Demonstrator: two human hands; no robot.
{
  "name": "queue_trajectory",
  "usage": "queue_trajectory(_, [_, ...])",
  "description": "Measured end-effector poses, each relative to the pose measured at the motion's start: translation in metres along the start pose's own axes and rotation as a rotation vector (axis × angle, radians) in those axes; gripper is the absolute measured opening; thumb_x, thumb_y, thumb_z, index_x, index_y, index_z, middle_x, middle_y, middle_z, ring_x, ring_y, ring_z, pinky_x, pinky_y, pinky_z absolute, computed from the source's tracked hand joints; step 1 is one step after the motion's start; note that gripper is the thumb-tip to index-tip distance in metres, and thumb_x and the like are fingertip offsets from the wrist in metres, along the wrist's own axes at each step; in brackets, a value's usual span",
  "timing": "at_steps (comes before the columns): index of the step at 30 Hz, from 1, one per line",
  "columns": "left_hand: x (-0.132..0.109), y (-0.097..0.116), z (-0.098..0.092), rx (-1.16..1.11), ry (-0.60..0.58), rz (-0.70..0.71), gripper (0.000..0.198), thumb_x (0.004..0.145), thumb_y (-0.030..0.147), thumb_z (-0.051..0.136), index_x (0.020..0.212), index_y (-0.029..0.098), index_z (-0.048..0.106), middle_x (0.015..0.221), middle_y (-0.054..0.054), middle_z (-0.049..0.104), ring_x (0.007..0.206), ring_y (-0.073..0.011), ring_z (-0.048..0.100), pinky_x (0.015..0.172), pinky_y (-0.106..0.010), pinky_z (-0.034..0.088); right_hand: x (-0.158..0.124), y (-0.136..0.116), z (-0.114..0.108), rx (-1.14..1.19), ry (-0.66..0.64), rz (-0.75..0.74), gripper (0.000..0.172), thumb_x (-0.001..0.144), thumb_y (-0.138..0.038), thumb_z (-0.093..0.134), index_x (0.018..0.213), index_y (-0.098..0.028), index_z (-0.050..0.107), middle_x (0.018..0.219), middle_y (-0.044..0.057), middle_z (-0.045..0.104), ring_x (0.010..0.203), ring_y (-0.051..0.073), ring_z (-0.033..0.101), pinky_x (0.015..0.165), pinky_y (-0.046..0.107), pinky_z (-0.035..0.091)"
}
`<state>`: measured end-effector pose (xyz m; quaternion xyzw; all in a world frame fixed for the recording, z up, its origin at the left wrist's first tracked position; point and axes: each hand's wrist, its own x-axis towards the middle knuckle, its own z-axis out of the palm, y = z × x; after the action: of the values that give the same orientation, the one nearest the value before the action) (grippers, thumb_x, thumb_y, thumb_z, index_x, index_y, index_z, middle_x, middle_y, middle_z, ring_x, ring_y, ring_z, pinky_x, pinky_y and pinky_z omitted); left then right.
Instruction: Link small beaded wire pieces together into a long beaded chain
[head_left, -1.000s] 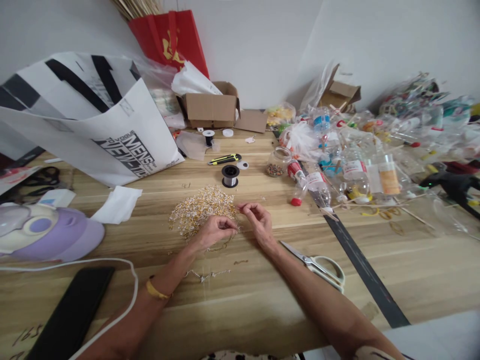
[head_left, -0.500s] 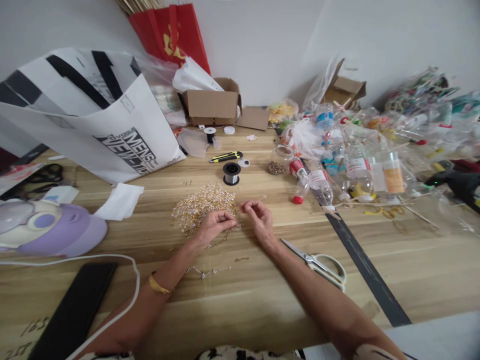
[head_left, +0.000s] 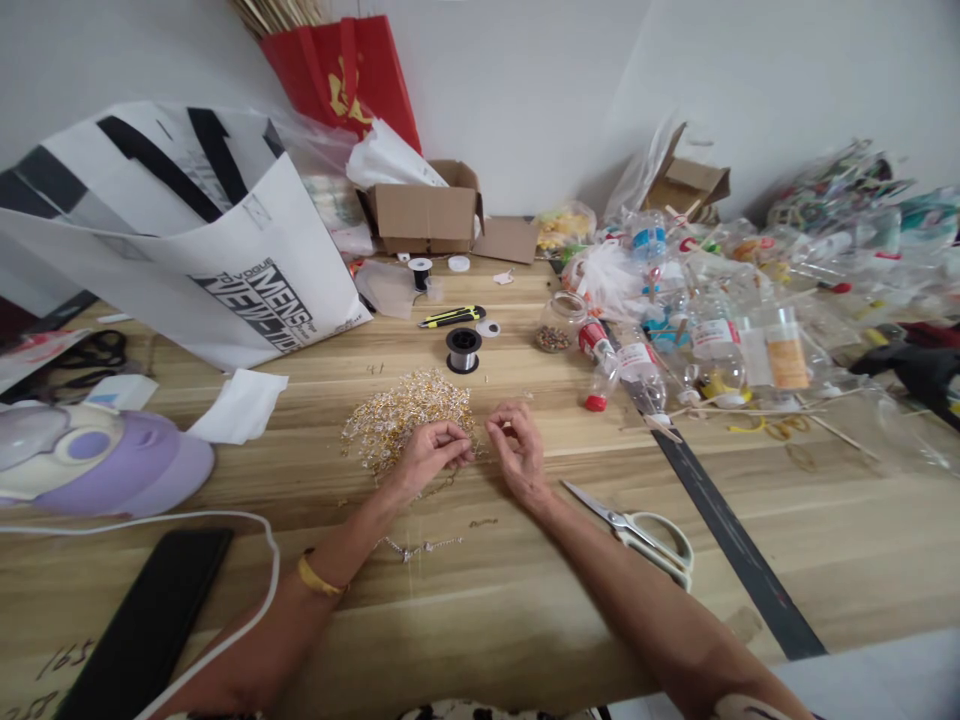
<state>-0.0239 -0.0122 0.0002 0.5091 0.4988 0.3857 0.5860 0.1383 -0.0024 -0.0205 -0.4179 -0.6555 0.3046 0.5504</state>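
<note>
A heap of gold and clear beaded chain [head_left: 409, 405] lies on the wooden table. My left hand [head_left: 435, 450] is closed in a pinch at the heap's front right edge; whatever its fingertips hold is too small to make out. Just to the right, my right hand [head_left: 516, 440] also pinches, a small gap apart from the left, and its contents cannot be told either. Nearer me lie a beaded chain piece [head_left: 420, 548] and a short bit of gold chain [head_left: 484, 522]. Scissors [head_left: 637, 530] rest beside my right forearm, blades partly toward the hand.
Beyond the heap stand a spool of thin wire [head_left: 463, 350], a yellow-black utility knife [head_left: 451, 316] and a jar of small beads [head_left: 561, 320]. Plastic bottles [head_left: 641, 370] crowd the right. A white bag [head_left: 285, 270], a purple-and-white device [head_left: 112, 450] and a white cable [head_left: 274, 560] occupy the left.
Both pinched hands stay by the heap. My right hand's fingers have shifted slightly down and curled a little more; the left has barely moved.
</note>
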Motion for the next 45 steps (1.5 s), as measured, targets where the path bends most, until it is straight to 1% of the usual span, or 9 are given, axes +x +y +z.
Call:
queue_trajectory(4, [0.0, -0.001, 0.0, -0.003, -0.003, 0.012, 0.029, 0.068, 0.039, 0.073, 0.071, 0.014, 0.061, 0.06, -0.001, 0.065, 0.053, -0.0102, 0.056, 0.055, -0.023, 0.046, -0.004, -0.004, -0.002, -0.061, -0.043, -0.078, 0.009, 0.089, -0.025, 0.052, 0.086, -0.022, 0.06, 0.091, 0.006, 0.054, 0.083, 0.018, 0.053, 0.063, 0.029, 0.047])
queue_trajectory(7, [0.001, -0.002, 0.001, -0.029, 0.0, 0.009, 0.03, 0.066, 0.039, 0.075, 0.071, 0.013, 0.061, 0.058, 0.0, 0.063, 0.052, -0.0097, 0.055, 0.054, -0.023, 0.045, -0.007, -0.005, -0.003, -0.069, -0.143, -0.138, 0.01, 0.09, -0.022, 0.052, 0.091, -0.022, 0.061, 0.099, 0.008, 0.057, 0.085, 0.018, 0.057, 0.063, 0.029, 0.049])
queue_trajectory(10, [0.001, -0.004, 0.001, -0.048, 0.002, 0.001, 0.031, 0.063, 0.038, 0.076, 0.071, 0.012, 0.062, 0.057, 0.001, 0.062, 0.052, -0.0095, 0.055, 0.053, -0.022, 0.044, -0.008, -0.003, -0.003, -0.064, -0.255, -0.211, 0.014, 0.092, -0.019, 0.048, 0.097, -0.023, 0.06, 0.112, 0.01, 0.058, 0.091, 0.018, 0.059, 0.069, 0.03, 0.051])
queue_trajectory(12, [0.002, -0.005, 0.001, -0.045, -0.008, 0.002, 0.029, 0.063, 0.037, 0.076, 0.069, 0.012, 0.062, 0.057, 0.001, 0.062, 0.052, -0.0096, 0.055, 0.053, -0.022, 0.044, -0.007, -0.001, -0.001, -0.064, -0.283, -0.265, 0.015, 0.093, -0.017, 0.046, 0.099, -0.022, 0.059, 0.108, 0.01, 0.06, 0.095, 0.018, 0.06, 0.077, 0.032, 0.052])
queue_trajectory(16, [0.001, -0.005, 0.002, -0.036, -0.026, 0.019, 0.024, 0.066, 0.033, 0.073, 0.067, 0.013, 0.062, 0.056, 0.001, 0.061, 0.051, -0.0093, 0.054, 0.053, -0.022, 0.044, -0.005, 0.001, 0.002, -0.104, -0.261, -0.302, 0.013, 0.093, -0.016, 0.045, 0.096, -0.02, 0.057, 0.088, 0.008, 0.061, 0.085, 0.018, 0.058, 0.075, 0.033, 0.051])
queue_trajectory(20, [0.001, -0.007, 0.002, -0.02, -0.037, 0.036, 0.02, 0.068, 0.031, 0.071, 0.068, 0.013, 0.062, 0.058, 0.0, 0.062, 0.053, -0.0093, 0.054, 0.054, -0.022, 0.044, -0.004, 0.001, 0.002, -0.152, -0.217, -0.3, 0.011, 0.093, -0.017, 0.046, 0.09, -0.019, 0.056, 0.082, 0.006, 0.058, 0.077, 0.017, 0.055, 0.07, 0.031, 0.049])
queue_trajectory(32, [-0.001, 0.0, -0.001, -0.031, -0.005, 0.067, 0.026, 0.072, 0.037, 0.07, 0.082, 0.014, 0.061, 0.066, -0.001, 0.063, 0.062, -0.0119, 0.057, 0.06, -0.024, 0.046, -0.003, 0.002, 0.002, -0.153, -0.206, -0.277, 0.011, 0.092, -0.016, 0.047, 0.088, -0.019, 0.057, 0.079, 0.005, 0.058, 0.074, 0.017, 0.055, 0.067, 0.029, 0.047])
queue_trajectory(40, [-0.001, 0.003, -0.001, 0.021, 0.017, 0.082, 0.028, 0.076, 0.04, 0.066, 0.07, 0.014, 0.059, 0.062, 0.0, 0.06, 0.059, -0.0111, 0.055, 0.059, -0.024, 0.045, -0.003, 0.003, 0.002, -0.156, -0.247, -0.271, 0.011, 0.092, -0.016, 0.047, 0.088, -0.019, 0.057, 0.078, 0.005, 0.059, 0.075, 0.017, 0.056, 0.068, 0.03, 0.047])
queue_trajectory(45, [0.0, 0.001, -0.003, 0.018, -0.008, 0.086, 0.028, 0.077, 0.04, 0.066, 0.071, 0.014, 0.06, 0.063, 0.0, 0.061, 0.06, -0.0112, 0.056, 0.06, -0.023, 0.046, -0.003, 0.0, 0.002, -0.144, -0.271, -0.25, 0.012, 0.092, -0.017, 0.048, 0.086, -0.019, 0.058, 0.076, 0.004, 0.059, 0.072, 0.016, 0.056, 0.067, 0.029, 0.047])
